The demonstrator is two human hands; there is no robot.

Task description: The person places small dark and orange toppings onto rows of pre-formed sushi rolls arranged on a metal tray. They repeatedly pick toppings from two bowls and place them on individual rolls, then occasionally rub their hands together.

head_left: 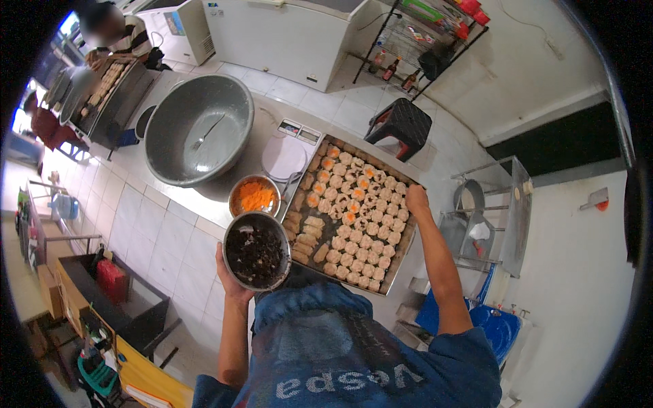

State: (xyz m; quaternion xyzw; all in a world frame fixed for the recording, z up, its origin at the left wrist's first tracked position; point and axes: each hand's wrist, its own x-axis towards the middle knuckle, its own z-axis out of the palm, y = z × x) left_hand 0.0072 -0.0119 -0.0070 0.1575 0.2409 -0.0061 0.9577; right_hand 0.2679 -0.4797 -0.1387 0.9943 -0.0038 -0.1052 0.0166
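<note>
My left hand is wrapped round the side of a round metal bowl filled with dark, finely chopped stuff. My right hand is closed at the right edge of a large metal tray, its fingers partly hidden from view. Rows of open-topped dumplings fill most of the tray, some topped with orange bits and some with dark bits. Longer folded dumplings lie along its left side. Beyond the held bowl stands a smaller metal bowl of orange shreds.
A big grey basin with a fork inside stands at the back left. Behind the tray is a kitchen scale. A black stool stands past the table. Another person is at the far left, near more trays.
</note>
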